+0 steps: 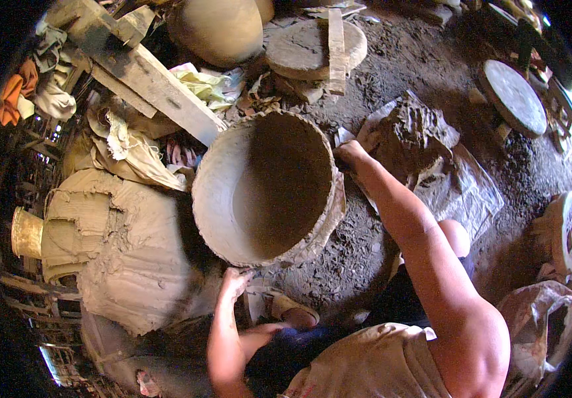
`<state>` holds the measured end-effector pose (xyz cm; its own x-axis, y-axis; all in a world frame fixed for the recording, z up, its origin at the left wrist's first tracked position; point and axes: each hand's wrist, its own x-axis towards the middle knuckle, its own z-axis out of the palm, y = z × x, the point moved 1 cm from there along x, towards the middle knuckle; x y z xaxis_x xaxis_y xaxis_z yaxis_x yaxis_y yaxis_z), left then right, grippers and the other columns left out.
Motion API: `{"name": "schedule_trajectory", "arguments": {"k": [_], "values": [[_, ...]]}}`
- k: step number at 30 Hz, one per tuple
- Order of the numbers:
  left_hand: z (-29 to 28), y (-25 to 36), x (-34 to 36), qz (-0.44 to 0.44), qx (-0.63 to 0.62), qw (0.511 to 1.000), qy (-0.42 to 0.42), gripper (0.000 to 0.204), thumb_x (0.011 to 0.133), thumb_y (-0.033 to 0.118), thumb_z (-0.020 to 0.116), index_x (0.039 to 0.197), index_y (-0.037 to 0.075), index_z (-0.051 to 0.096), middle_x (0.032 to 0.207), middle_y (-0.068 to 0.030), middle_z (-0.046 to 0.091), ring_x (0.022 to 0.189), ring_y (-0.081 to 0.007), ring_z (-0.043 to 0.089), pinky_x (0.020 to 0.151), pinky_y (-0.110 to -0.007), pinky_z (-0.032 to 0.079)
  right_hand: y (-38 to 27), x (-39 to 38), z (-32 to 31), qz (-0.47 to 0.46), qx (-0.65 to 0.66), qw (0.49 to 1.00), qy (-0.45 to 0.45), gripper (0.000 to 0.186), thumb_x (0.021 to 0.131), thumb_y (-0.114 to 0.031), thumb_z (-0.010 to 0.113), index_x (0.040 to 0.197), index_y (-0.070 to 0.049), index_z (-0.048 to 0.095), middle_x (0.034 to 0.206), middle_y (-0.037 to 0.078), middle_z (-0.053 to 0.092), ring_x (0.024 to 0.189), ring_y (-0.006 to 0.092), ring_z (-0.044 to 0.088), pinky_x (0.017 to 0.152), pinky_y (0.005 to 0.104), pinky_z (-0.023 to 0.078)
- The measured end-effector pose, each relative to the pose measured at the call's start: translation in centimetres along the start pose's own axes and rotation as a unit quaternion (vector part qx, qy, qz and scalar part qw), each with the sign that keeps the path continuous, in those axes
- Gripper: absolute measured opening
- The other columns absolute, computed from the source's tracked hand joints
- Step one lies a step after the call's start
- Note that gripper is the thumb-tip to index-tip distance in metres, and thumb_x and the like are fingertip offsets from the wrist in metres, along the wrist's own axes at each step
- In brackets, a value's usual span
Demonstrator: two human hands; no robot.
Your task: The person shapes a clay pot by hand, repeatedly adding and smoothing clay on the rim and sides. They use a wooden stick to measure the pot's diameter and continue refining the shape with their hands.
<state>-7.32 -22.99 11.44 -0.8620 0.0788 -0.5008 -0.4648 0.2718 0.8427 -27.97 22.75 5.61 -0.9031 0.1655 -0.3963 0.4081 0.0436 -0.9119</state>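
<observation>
A wide clay vessel [210, 192] with a rough, ragged rim stands in the middle, its inside partly in shadow. My left hand [234, 286] is at the vessel's near lower edge, fingers curled against it. My right hand [351, 152] is at the vessel's right side, fingers closed, beside a small pale flat piece; what exactly it grips is hidden. A crumpled sheet [471, 199] with lumpy wet clay [425, 126] lies to the right of the vessel.
A large clay slab heap [127, 252] and yellow bucket [26, 232] sit left. Wooden planks [153, 79], cloths [200, 83], a round pot [213, 26] and a round board [292, 50] lie behind. Grey disc [511, 96], patterned wheel [568, 232] and plastic bag [538, 312] are right.
</observation>
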Motion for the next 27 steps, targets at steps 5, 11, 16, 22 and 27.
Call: {"name": "schedule_trajectory", "arguments": {"k": [5,11,16,22,27], "values": [[-0.3,-1.5,1.5,0.032,0.229,0.973,-0.013,0.022,0.082,0.013,0.068,0.101,0.001,0.067,0.084,-0.0043,0.066,0.069,-0.0119,0.057,0.060,-0.031,0.047,-1.9,4.1,0.2,-0.011,-0.105,0.994,0.024,0.018,0.073,-0.022,0.069,0.076,-0.004,0.068,0.069,0.007,0.062,0.060,0.0182,0.058,0.053,0.0370,0.046],[1.0,-1.2,1.4,-0.039,0.275,0.959,-0.061,0.037,0.078,0.017,0.073,0.113,0.006,0.064,0.104,-0.0078,0.067,0.089,-0.0170,0.060,0.078,-0.031,0.049,-5.2,8.6,0.6,-0.081,-0.271,0.959,0.016,0.020,0.076,-0.024,0.066,0.085,-0.006,0.070,0.070,0.011,0.062,0.061,0.0169,0.057,0.057,0.0369,0.045],[2.7,0.5,0.3,-0.069,0.338,0.925,-0.158,0.041,0.086,0.036,0.065,0.114,0.005,0.064,0.107,-0.0106,0.067,0.102,-0.0222,0.059,0.091,-0.034,0.045,-7.2,10.0,1.9,-0.148,-0.135,0.979,-0.030,0.023,0.084,-0.025,0.065,0.100,-0.009,0.070,0.079,0.002,0.065,0.070,0.0158,0.058,0.058,0.0319,0.044],[6.7,1.2,-0.9,0.137,0.457,0.847,-0.234,0.036,0.086,0.034,0.061,0.108,0.006,0.067,0.097,-0.0177,0.068,0.089,-0.0215,0.064,0.079,-0.036,0.049,-3.0,2.8,1.5,-0.215,0.118,0.960,0.135,0.038,0.090,-0.032,0.059,0.112,-0.001,0.062,0.099,0.016,0.067,0.088,0.0240,0.062,0.077,0.0337,0.048],[12.0,0.0,-2.0,0.001,0.452,0.831,-0.324,0.035,0.085,0.031,0.060,0.106,0.004,0.066,0.096,-0.0206,0.067,0.081,-0.0298,0.064,0.076,-0.040,0.050,7.4,-8.4,6.3,-0.185,0.094,0.927,0.311,0.037,0.094,-0.036,0.054,0.111,-0.004,0.061,0.097,0.012,0.064,0.081,0.0219,0.059,0.071,0.0332,0.046]]}}
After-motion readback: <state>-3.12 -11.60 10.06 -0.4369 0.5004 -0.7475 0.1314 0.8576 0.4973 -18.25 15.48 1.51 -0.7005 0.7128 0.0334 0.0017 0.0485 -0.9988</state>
